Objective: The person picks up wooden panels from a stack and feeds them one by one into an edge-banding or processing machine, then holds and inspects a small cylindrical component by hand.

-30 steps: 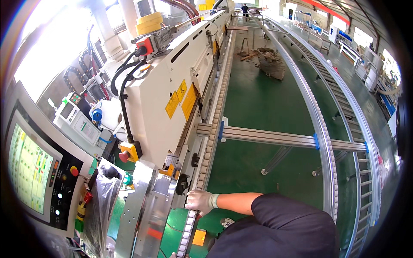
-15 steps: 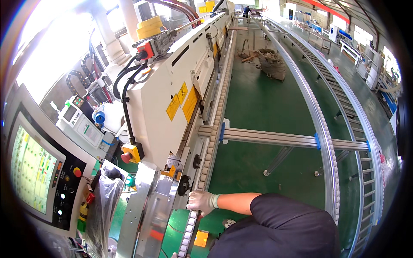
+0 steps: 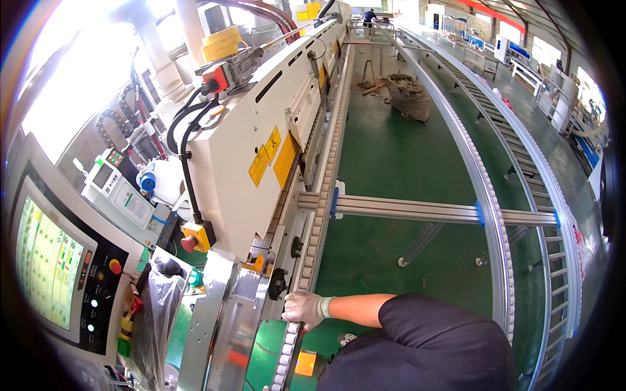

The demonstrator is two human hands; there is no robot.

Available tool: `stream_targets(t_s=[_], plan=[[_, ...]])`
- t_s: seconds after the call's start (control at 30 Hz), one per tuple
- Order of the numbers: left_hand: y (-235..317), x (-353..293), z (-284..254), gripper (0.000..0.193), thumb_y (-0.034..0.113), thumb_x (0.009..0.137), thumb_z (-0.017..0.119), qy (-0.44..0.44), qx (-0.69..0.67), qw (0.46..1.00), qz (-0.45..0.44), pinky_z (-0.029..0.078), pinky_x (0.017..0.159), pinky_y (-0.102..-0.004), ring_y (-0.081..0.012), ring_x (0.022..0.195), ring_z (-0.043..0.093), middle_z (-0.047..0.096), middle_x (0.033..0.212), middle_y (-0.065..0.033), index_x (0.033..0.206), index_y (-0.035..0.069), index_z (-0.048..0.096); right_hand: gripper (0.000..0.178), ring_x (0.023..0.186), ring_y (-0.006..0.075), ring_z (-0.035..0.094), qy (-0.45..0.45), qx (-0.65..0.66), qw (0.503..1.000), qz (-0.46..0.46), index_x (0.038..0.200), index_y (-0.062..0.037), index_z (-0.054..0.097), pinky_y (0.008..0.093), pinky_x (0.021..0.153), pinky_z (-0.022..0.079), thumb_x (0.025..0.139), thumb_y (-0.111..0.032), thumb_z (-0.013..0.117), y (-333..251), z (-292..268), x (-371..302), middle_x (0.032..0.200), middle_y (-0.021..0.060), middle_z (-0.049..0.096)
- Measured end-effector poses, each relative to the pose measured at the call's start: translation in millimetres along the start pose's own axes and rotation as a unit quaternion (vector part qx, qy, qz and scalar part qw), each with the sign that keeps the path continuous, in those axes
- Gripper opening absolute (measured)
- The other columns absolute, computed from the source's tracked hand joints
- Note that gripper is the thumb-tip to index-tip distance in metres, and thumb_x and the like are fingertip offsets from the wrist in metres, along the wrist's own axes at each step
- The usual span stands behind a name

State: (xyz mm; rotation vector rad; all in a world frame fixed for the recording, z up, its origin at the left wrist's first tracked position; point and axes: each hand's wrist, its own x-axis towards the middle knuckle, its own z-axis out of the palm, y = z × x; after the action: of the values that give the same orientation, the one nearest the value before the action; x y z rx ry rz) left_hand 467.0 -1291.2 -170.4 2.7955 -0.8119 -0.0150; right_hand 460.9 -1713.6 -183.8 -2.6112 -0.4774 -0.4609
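My right hand [image 3: 305, 309], in a pale glove with the forearm bare above the cuff, lies closed over the narrow roller rail [image 3: 285, 355], a metal track with a row of white rollers. Its fingers bend over the rail's edge just below a black knob [image 3: 278, 283] on the machine's side. A sliver of my left hand [image 3: 267, 388] shows at the lower edge beside the rail's near end; its fingers are out of sight. The long cream machine [image 3: 228, 169] with yellow labels stands along the left of the rail.
A control panel with a lit screen [image 3: 45, 260] stands at left. A red button on a yellow box [image 3: 189, 242] hangs from the machine. An aluminium crossbar [image 3: 404, 207] spans to the right-hand conveyor rail [image 3: 486, 189]. A bulging sack [image 3: 407, 98] sits on the green floor; a person [image 3: 370, 17] stands far off.
The whole view has shifted slightly. My right hand stays at the same place on the roller rail.
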Motion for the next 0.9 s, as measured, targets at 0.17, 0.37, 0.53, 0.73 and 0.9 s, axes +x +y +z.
stream_targets(t_s=[0.17, 0.37, 0.53, 0.73, 0.9], plan=[[-0.7, 0.2, 3.0, 0.057, 0.043, 0.079, 0.085, -0.005, -0.004, 1.0, -0.006, 0.058, 0.082, -0.0479, -0.0414, 0.093, 0.071, 0.073, 0.103, -0.0231, 0.115, 0.002, 0.07, 0.067, 0.105, 0.0321, 0.061, -0.036, -0.017, 0.999, -0.007, 0.1, -0.0093, 0.064, 0.0486, 0.11, 0.044, 0.057, -0.055, 0.088, 5.5, 2.6, -0.8, 0.095, 0.0093, 0.062], [-7.7, -1.3, 7.9, 0.057, 0.043, 0.079, 0.085, 0.005, 0.005, 1.0, 0.014, 0.058, 0.082, -0.0489, -0.0423, 0.092, 0.07, 0.073, 0.102, -0.0233, 0.115, 0.002, 0.069, 0.067, 0.103, 0.0296, 0.062, -0.034, -0.031, 0.999, -0.011, 0.097, -0.0093, 0.063, 0.0479, 0.112, 0.042, 0.058, -0.057, 0.087, 4.9, 4.4, -0.9, 0.094, 0.0078, 0.062], [-4.2, -1.5, 3.8, 0.059, 0.043, 0.08, 0.084, -0.014, -0.013, 1.0, -0.012, 0.057, 0.085, -0.0498, -0.0436, 0.096, 0.069, 0.072, 0.104, -0.0247, 0.118, 0.001, 0.069, 0.068, 0.101, 0.0292, 0.062, -0.025, -0.031, 0.999, -0.012, 0.097, -0.0089, 0.063, 0.0479, 0.113, 0.042, 0.057, -0.059, 0.086, 4.3, 4.9, -1.4, 0.094, 0.0077, 0.062], [14.7, 3.3, -16.5, 0.06, 0.043, 0.081, 0.083, -0.057, -0.02, 0.997, -0.046, 0.056, 0.09, -0.0496, -0.0446, 0.101, 0.068, 0.072, 0.108, -0.0258, 0.122, 0.001, 0.068, 0.071, 0.099, 0.0295, 0.063, -0.026, -0.029, 0.999, -0.025, 0.1, -0.0071, 0.062, 0.0497, 0.113, 0.042, 0.058, -0.06, 0.086, 8.2, 8.8, -2.9, 0.094, 0.0088, 0.062], [5.0, -1.7, -6.1, 0.059, 0.044, 0.081, 0.083, -0.033, 0.0, 0.999, -0.035, 0.056, 0.088, -0.049, -0.0424, 0.099, 0.069, 0.072, 0.107, -0.0234, 0.12, 0.003, 0.069, 0.071, 0.103, 0.0319, 0.062, -0.024, -0.023, 0.999, -0.02, 0.099, -0.0071, 0.063, 0.0505, 0.112, 0.043, 0.058, -0.059, 0.087, 8.3, 10.6, -1.8, 0.095, 0.0103, 0.061]])
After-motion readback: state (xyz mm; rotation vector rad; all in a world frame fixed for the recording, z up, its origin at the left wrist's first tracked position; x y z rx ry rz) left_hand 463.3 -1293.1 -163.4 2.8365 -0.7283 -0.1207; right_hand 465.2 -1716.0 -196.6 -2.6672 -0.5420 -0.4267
